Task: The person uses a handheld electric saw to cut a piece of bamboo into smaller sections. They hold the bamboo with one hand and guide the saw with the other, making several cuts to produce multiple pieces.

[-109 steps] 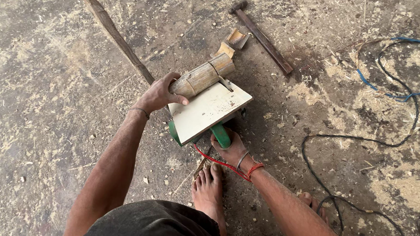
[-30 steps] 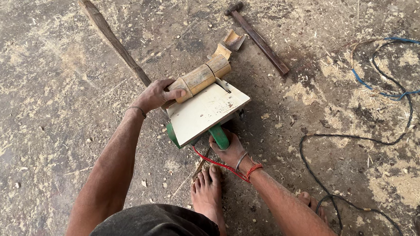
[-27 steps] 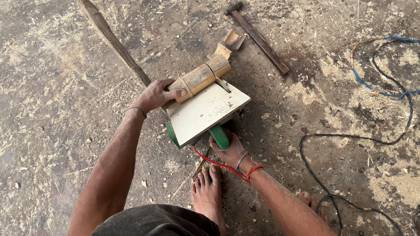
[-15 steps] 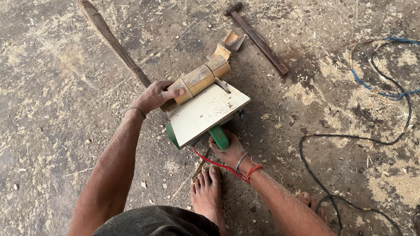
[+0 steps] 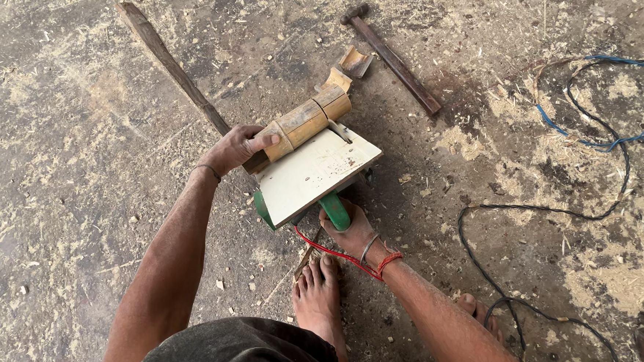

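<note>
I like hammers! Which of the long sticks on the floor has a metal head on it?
The hammer at the top right, lying beyond the bamboo piece. The long dark wooden stick on the left is plain, with no head.

This is a rough, floor-level woodworking workshop. The bare concrete floor is strewn with sawdust and wood chips, a hammer lies at the upper middle of the frame, and power cables coil across the right side.
</note>
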{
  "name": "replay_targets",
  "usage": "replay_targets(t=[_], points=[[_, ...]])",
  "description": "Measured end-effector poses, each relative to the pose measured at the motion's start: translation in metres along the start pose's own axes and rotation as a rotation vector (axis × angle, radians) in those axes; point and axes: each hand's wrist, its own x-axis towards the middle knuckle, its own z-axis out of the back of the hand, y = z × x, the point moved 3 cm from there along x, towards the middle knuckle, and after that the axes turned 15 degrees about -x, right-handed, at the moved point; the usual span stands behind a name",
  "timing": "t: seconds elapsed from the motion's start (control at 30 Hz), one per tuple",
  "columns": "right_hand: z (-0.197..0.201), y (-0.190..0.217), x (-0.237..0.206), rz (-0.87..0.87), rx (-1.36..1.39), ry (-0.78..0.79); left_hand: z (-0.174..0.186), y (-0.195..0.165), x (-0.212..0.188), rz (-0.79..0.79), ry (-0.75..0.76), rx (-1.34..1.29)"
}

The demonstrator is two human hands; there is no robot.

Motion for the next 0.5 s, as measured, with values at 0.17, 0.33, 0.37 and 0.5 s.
replay_targets(t=[0.17,0.33,0.37,0.5], points=[[0.0005,-0.0002,-0.0006,-0.006,0.012,-0.004,0.0016,-0.0003,-0.0015,0.003,-0.044,0.031],[-0.0004,-0.0023,-0.0011,-0.017,-0.002,-0.01,0.0009,0.0028,0.0014,0.039,-0.062,0.028],[-0.0009,-0.0026,-0.0016,-0.017,0.003,-0.012,0.0008,0.003,0.0014,0.05,-0.059,0.005],[-0.0021,-0.0047,-0.0017,-0.032,0.012,-0.007,0.0064,0.0049,-0.0003,0.077,-0.073,-0.1]])
